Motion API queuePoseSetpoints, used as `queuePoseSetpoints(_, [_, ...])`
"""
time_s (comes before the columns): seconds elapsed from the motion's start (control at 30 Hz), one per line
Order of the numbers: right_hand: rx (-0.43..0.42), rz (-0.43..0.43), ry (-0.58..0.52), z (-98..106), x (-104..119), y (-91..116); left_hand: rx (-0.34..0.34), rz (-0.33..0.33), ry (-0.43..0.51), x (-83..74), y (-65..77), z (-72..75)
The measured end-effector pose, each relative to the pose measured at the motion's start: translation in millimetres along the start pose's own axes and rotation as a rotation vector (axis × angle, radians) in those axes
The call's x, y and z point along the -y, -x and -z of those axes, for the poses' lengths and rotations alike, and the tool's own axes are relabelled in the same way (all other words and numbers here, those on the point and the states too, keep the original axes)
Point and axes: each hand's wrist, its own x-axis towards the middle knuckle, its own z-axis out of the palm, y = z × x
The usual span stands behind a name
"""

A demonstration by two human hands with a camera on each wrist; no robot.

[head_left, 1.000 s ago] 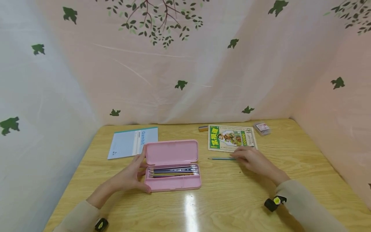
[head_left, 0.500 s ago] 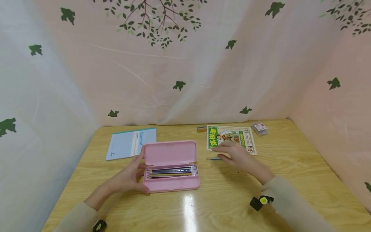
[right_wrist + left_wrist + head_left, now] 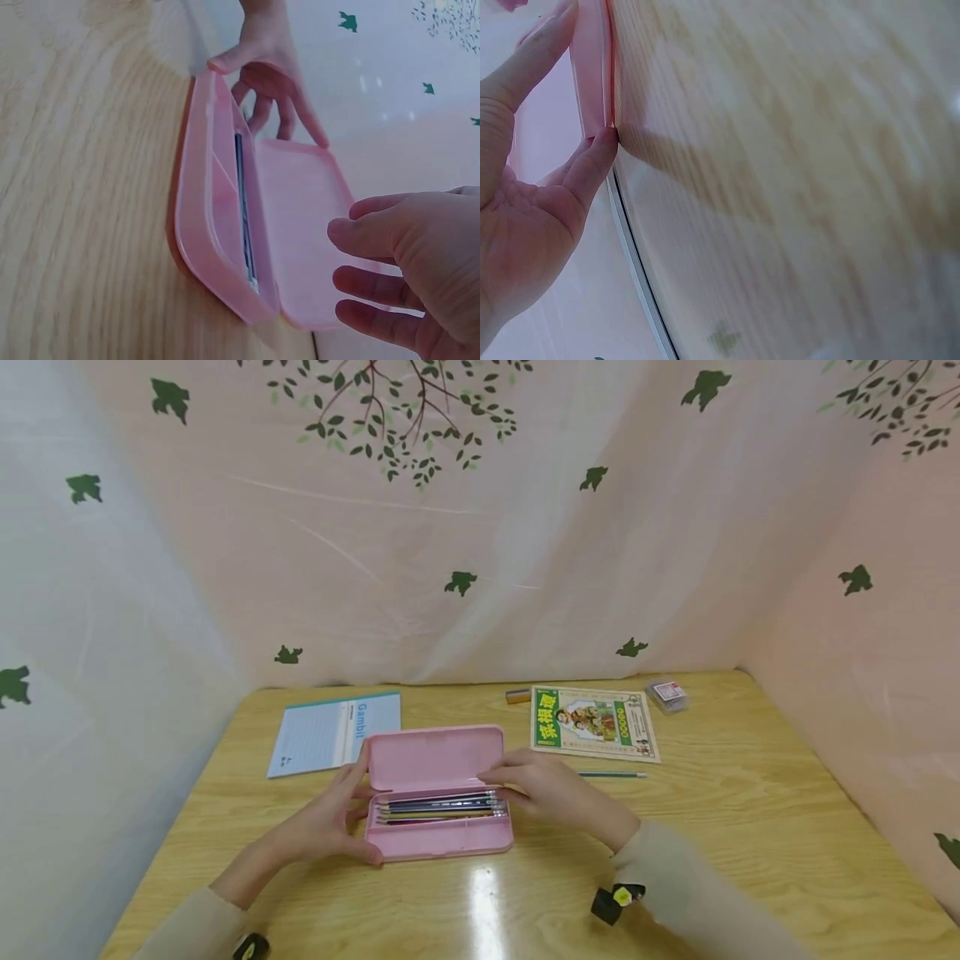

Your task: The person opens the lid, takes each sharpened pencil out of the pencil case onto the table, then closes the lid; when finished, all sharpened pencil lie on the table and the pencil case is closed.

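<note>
A pink pencil case (image 3: 437,845) lies on the table with its lid (image 3: 435,760) raised. Several pencils (image 3: 438,808) lie in its back compartment. My left hand (image 3: 326,827) holds the case's left end, thumb at the front corner and a finger up at the lid; the left wrist view shows this left hand (image 3: 532,217) against the pink edge. At the case's right end is my right hand (image 3: 551,789), holding nothing. In the right wrist view my right hand (image 3: 427,262) has its fingers apart beside the lid; whether they touch it I cannot tell.
One green pencil (image 3: 611,774) lies right of my right hand, below a green-and-cream booklet (image 3: 596,724). A small brown striped block (image 3: 518,696) and a small clear box (image 3: 667,696) flank the booklet. A blue notebook (image 3: 322,735) sits behind the left hand.
My right hand has left the green pencil, which stays on the table, and has moved left to the right end of the pencil case. The left hand keeps its hold.
</note>
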Motion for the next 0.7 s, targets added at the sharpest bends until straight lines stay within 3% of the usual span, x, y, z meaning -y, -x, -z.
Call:
queuePoseSetpoints(0.33, [0.166, -0.104, -0.111, -29.7, 8.0, -18.5, 0.004, -0.013, 0.013, 0.6, -0.2, -0.4])
queuePoseSetpoints(0.7, [0.215, -0.149, -0.074, -36.9, 13.9, -26.9, 0.0, -0.027, 0.009, 0.9, 0.0, -0.6])
